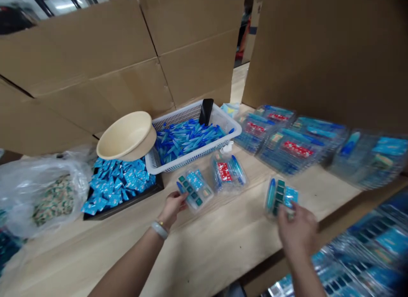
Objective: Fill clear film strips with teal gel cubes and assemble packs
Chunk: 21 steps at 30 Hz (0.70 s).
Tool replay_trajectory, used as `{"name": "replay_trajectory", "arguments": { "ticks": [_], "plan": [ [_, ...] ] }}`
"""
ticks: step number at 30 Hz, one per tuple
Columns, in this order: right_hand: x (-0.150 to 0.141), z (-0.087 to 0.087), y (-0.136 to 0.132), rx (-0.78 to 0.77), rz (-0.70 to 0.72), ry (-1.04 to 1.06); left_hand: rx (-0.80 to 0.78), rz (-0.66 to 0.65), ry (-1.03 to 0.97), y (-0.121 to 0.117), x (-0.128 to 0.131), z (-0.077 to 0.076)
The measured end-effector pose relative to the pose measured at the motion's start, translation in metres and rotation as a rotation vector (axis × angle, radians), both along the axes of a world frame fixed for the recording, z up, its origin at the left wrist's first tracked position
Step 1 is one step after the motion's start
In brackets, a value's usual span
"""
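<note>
Left hand: fingers clamped on clear pack. Right hand: fingers clamped on second pack. Between and beyond the fingers, red-labelled bundle fronts basket.

On the pale wooden table, a translucent plastic bag is lying at left. Right of it, a shallow black tray is holding flat blue packets; a round cream basin is sitting just beyond. Farther right, a white plastic basket is holding slim blue pens. Nearer, a clear rectangular plastic case is sitting in the left hand, a second clear plastic case in the right hand. Stacked clear plastic packs are standing far right.
</note>
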State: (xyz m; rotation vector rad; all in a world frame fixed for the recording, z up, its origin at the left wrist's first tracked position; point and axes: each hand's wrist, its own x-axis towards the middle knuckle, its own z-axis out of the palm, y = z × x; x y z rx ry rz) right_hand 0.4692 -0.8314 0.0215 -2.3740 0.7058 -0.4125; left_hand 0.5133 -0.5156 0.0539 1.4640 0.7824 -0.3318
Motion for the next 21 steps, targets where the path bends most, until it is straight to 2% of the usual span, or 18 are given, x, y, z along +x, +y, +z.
{"name": "replay_trajectory", "arguments": {
  "ticks": [4,5,8,11,13,14,16,18,19,21],
  "plan": [
    [-0.016,0.017,0.103,0.354,0.438,-0.033,-0.098,-0.017,-0.108,0.018,-0.006,-0.005],
    [-0.018,0.019,0.124,0.402,0.475,-0.034,-0.096,-0.015,-0.134,0.023,-0.008,-0.004],
    [-0.021,0.027,0.163,0.448,0.430,-0.087,-0.076,-0.004,-0.205,0.035,-0.017,0.006],
    [-0.028,0.041,0.172,0.535,0.389,-0.121,-0.095,-0.024,-0.148,0.037,-0.031,0.029],
    [-0.038,0.049,0.167,0.712,0.388,-0.117,-0.067,-0.055,0.009,0.026,-0.040,0.043],
    [-0.045,0.051,0.160,0.836,0.361,-0.103,-0.097,-0.114,0.065,0.016,-0.043,0.048],
    [-0.064,0.052,0.134,1.098,0.201,-0.082,-0.185,-0.263,0.137,-0.020,-0.050,0.053],
    [-0.087,0.046,0.088,1.266,-0.094,-0.103,-0.263,-0.442,0.097,-0.073,-0.057,0.052],
    [-0.099,0.042,0.058,1.282,-0.263,-0.150,-0.305,-0.537,0.040,-0.105,-0.061,0.049],
    [-0.118,0.029,-0.015,1.173,-0.555,-0.268,-0.338,-0.683,-0.050,-0.172,-0.069,0.040]
  ]
}}
